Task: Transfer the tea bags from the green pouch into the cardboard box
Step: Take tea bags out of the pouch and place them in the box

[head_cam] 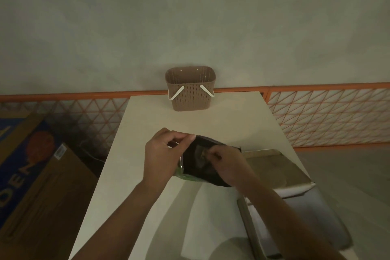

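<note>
The green pouch (202,164) is held above the middle of the white table (147,175), its mouth open toward me and its inside dark. My left hand (163,154) grips the pouch's left edge, thumb and fingers pinching the rim. My right hand (226,164) reaches into the pouch's mouth from the right, its fingertips curled round something small inside; I cannot make out what it is. The open cardboard box (280,175) sits at the table's right, just beyond my right wrist, its flaps spread and its pale inside showing.
A brown woven plastic basket (191,88) with white handles stands at the table's far edge against the wall. A large cardboard carton (35,175) with blue print sits on the floor to the left. An orange lattice rail (327,116) runs behind the table.
</note>
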{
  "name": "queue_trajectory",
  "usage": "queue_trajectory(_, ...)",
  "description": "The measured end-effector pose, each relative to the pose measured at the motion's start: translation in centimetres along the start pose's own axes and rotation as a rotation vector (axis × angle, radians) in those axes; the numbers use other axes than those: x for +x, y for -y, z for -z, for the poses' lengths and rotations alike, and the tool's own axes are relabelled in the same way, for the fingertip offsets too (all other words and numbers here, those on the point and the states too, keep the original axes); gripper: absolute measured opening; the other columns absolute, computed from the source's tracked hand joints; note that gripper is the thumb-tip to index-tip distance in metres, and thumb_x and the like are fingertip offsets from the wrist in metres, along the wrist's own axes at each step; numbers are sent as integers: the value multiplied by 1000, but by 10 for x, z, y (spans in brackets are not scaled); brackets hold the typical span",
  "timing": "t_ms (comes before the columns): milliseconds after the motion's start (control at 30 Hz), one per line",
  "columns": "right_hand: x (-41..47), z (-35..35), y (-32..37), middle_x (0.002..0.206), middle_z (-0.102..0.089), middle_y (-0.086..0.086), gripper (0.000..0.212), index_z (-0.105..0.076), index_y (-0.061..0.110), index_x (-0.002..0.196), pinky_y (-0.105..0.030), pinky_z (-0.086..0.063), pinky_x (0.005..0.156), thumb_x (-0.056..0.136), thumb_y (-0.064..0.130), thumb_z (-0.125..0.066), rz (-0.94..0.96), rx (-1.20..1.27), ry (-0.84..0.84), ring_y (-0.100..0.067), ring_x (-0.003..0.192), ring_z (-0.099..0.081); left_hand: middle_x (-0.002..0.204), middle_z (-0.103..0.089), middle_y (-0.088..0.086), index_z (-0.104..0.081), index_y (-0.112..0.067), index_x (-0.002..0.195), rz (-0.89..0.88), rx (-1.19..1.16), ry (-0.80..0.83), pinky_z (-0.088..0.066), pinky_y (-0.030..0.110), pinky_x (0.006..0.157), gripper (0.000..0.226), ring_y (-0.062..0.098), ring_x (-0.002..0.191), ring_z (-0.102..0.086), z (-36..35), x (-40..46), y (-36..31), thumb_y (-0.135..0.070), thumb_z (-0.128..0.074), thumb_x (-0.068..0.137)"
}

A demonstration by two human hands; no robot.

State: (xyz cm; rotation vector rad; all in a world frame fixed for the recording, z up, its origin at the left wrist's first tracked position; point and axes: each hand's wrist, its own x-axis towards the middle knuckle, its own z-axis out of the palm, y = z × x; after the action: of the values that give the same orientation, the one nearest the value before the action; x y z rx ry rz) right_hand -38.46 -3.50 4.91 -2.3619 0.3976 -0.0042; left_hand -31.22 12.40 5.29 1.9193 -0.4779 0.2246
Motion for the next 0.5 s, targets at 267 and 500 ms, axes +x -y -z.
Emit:
queue_trajectory(267, -29, 79, 5, 73, -71, 11, 24, -65, 29, 82, -18, -57, 67, 95, 11, -56, 120, 399, -68, -7, 73, -71, 83, -72, 0, -82, -12, 92, -14, 31, -89, -52, 15, 73, 14, 11, 75, -66, -25, -7, -11, -23, -79, 85)
queue_trajectory(500, -51, 137, -15, 72, -72, 7, 20, -66, 20, 89, -19, -56, 58, 96, 7, -53, 147, 533, -64, -14, 67, -72, 80, -70, -4, -81, -16, 90, -2, 82, -172, -48, 6, 70, 11, 5, 72, -64, -58, -22, -29, -26, -80, 85)
